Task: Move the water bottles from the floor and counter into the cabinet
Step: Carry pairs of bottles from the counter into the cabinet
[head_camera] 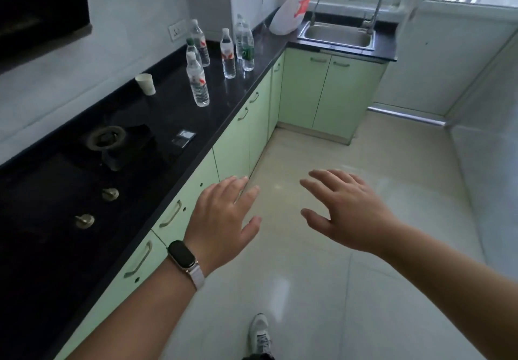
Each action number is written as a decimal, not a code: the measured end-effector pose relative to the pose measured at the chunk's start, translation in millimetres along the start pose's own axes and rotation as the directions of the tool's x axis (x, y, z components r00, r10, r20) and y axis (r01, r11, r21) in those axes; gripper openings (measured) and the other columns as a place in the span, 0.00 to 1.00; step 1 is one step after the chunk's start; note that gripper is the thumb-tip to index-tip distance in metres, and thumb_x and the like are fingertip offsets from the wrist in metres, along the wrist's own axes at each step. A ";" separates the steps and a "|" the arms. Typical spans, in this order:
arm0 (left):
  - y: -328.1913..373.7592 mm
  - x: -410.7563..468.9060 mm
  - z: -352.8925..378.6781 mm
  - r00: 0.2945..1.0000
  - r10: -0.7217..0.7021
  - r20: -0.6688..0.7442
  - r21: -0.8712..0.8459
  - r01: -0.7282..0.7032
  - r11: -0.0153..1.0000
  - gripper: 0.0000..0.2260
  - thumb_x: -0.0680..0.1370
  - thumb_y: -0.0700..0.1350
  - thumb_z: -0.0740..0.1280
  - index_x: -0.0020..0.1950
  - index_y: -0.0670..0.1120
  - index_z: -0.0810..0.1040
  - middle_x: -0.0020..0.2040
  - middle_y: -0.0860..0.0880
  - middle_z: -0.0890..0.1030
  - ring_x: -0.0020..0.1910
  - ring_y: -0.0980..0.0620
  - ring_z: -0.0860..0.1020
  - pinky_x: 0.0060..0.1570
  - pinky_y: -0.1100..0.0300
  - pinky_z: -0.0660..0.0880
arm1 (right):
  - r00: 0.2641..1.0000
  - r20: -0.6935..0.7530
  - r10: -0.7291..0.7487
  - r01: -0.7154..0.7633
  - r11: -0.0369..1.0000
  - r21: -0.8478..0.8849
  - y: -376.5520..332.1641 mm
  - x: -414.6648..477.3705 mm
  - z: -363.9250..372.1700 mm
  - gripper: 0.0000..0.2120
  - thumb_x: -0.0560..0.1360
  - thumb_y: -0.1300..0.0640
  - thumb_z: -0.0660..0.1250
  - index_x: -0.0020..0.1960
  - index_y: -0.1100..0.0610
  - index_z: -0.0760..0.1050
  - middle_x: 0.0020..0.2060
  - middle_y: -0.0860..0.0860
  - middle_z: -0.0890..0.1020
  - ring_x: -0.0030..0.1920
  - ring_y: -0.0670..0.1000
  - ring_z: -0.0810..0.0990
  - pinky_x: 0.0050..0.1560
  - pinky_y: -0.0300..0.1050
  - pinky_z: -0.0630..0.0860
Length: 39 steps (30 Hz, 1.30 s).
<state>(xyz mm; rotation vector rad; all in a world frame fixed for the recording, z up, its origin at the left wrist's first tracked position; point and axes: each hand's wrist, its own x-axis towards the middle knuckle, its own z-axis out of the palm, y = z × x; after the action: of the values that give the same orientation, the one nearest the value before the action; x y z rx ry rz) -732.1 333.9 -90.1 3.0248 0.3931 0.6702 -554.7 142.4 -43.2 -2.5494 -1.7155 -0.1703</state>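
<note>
Several clear water bottles stand upright on the black counter [157,118]. The nearest bottle [198,80] has a white cap and a red label. Behind it are another red-label bottle [228,54] and a green-label bottle [247,48]. The light green cabinet doors [232,146] under the counter are all closed. My left hand [224,219], with a dark band on the wrist, hovers open beside the cabinet fronts. Over the floor my right hand [347,211] is open with spread fingers. Both hands hold nothing.
A white paper cup [146,84] stands on the counter left of the bottles. A gas hob [106,141] with two knobs fills the near counter. A steel sink [336,35] and a white plastic bag [294,9] sit at the far end. My shoe [260,334] is on the pale tiled floor.
</note>
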 end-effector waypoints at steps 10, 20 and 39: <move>-34.8 131.5 38.5 0.991 0.119 -0.059 -0.107 -0.125 0.986 0.23 0.76 0.57 0.61 0.66 0.48 0.78 0.65 0.45 0.79 0.65 0.42 0.76 0.63 0.45 0.72 | 0.984 -0.132 0.123 -0.135 0.987 -0.084 55.8 66.8 -17.7 0.27 0.75 0.37 0.57 0.65 0.52 0.75 0.61 0.52 0.79 0.61 0.57 0.77 0.61 0.52 0.73; -24.3 215.1 51.3 0.966 0.241 -0.089 -0.088 -0.248 0.965 0.23 0.76 0.56 0.61 0.67 0.47 0.77 0.66 0.46 0.79 0.66 0.43 0.76 0.61 0.42 0.74 | 0.962 -0.200 0.186 -0.207 0.974 -0.087 117.9 94.9 -14.0 0.27 0.74 0.38 0.58 0.64 0.53 0.76 0.60 0.54 0.79 0.60 0.58 0.77 0.60 0.52 0.74; 7.9 429.2 133.5 0.995 0.092 -0.025 0.117 -0.088 0.989 0.23 0.76 0.56 0.61 0.65 0.46 0.80 0.64 0.45 0.80 0.65 0.41 0.78 0.61 0.41 0.75 | 0.968 -0.247 0.033 -0.019 0.998 0.057 356.6 249.4 22.3 0.25 0.74 0.38 0.59 0.62 0.53 0.77 0.59 0.53 0.79 0.58 0.58 0.78 0.56 0.52 0.76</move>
<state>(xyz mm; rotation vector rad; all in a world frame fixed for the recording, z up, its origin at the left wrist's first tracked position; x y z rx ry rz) -298.3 437.5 -33.4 3.1620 0.3082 0.7237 -130.1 239.6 -30.5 -2.3916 -1.5708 -0.4163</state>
